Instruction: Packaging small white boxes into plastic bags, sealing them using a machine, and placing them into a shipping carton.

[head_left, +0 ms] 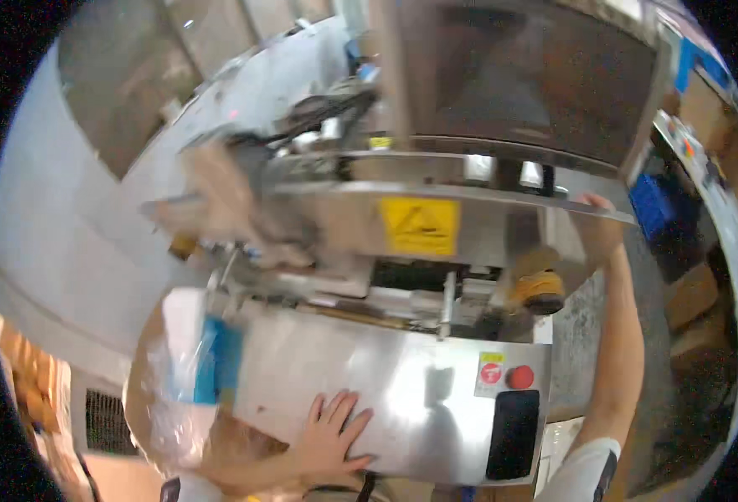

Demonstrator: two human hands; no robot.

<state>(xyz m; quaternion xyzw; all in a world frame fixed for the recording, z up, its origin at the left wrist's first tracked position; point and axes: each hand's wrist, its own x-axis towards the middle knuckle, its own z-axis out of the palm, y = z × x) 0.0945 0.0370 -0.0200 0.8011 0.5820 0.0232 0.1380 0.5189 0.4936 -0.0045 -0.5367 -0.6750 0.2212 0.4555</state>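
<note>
A steel machine has a flat front top plate and, above it, an upright steel panel with a yellow warning sticker. My left hand rests flat on the top plate, fingers spread and holding nothing. At the panel's right end, my right hand closes on its edge; the panel partly hides the fingers, and the area is blurred. A yellow-and-black knob sits below the panel at its right. Between panel and plate lies an open gap with metal rods and brackets.
A red push button and a black rectangle are at the plate's right. Left of the plate is clear plastic wrapping with blue and white material. A blue crate stands far right. Dark cables lie behind the panel.
</note>
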